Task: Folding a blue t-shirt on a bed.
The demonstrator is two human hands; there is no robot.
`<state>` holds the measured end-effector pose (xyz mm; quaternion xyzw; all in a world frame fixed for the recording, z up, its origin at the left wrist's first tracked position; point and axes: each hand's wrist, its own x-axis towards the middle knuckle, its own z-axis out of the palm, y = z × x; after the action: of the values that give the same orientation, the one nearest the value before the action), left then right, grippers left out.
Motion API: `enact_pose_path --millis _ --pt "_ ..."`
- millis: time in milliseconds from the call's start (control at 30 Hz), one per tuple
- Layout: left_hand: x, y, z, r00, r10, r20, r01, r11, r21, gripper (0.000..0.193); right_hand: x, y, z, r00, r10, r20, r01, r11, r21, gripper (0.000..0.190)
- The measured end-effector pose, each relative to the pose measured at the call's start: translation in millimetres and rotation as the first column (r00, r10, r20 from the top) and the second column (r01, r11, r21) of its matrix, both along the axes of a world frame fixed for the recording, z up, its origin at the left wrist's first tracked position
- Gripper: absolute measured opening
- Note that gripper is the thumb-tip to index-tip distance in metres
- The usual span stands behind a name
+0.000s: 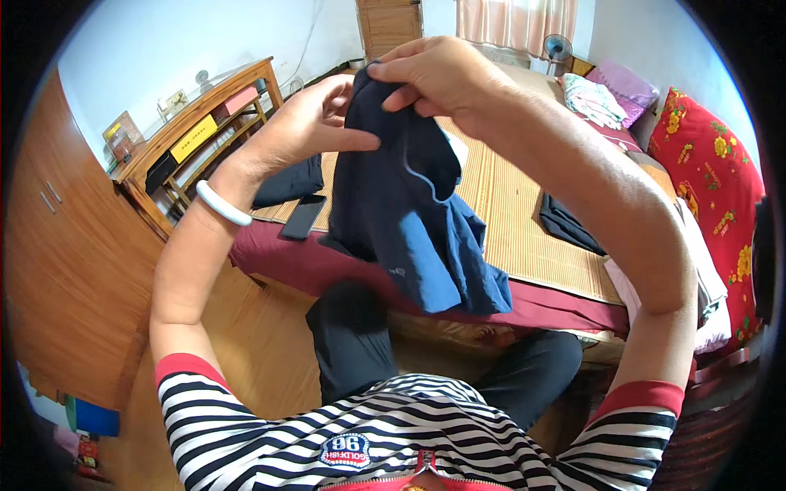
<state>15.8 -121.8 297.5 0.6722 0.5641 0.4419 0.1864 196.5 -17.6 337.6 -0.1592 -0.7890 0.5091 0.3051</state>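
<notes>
A navy blue garment [393, 202] hangs in front of me, raised above the near edge of the bed. Its top edge is pinched between the thumb and fingers of my right hand [430, 73]. On its left side, my left hand [325, 119] grips the cloth, the thumb across the front and some fingertips hidden behind the fabric. Light blue piping curves along an opening on the right. The lower part falls in loose folds and bears a small pale mark. Its exact kind is hard to tell.
A bamboo mat [509, 202] covers the bed. On it lie a black phone [304, 216], dark folded cloth [291, 181] and a black folded garment [568, 224]. Red floral bedding [706, 159] is at right. A wooden desk [202, 110] and wardrobe [73, 245] stand left.
</notes>
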Motion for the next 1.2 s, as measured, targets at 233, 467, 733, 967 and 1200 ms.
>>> enact_pose_path --millis 233,467,733,967,1200 --pt "-14.5 -24.1 -27.3 0.967 0.142 0.211 -0.126 0.988 -0.089 0.031 -2.9 -8.1 -15.5 0.981 0.16 0.11 -0.176 0.972 0.154 0.029" --pt "-45.2 -82.2 -106.3 0.826 -0.005 0.564 -0.066 0.992 0.107 0.037 28.0 15.8 -129.4 0.981 0.124 -0.147 -0.064 0.929 0.363 0.054" --pt "-15.9 -121.0 -153.8 0.733 0.037 0.679 -0.222 0.957 0.187 0.039 3.0 -68.4 -235.7 0.927 0.076 -0.367 0.131 0.851 0.508 0.077" --pt "-22.3 -148.8 -180.8 0.701 -0.089 0.707 -0.121 0.963 0.242 0.037 -0.6 -61.9 -229.8 0.901 0.178 -0.395 -0.048 0.947 0.317 0.019" --pt "-17.2 -140.4 -195.9 0.531 -0.418 0.737 0.207 0.907 0.366 0.037 -9.1 -64.7 -247.2 0.817 0.421 -0.395 -0.472 0.881 -0.038 0.016"
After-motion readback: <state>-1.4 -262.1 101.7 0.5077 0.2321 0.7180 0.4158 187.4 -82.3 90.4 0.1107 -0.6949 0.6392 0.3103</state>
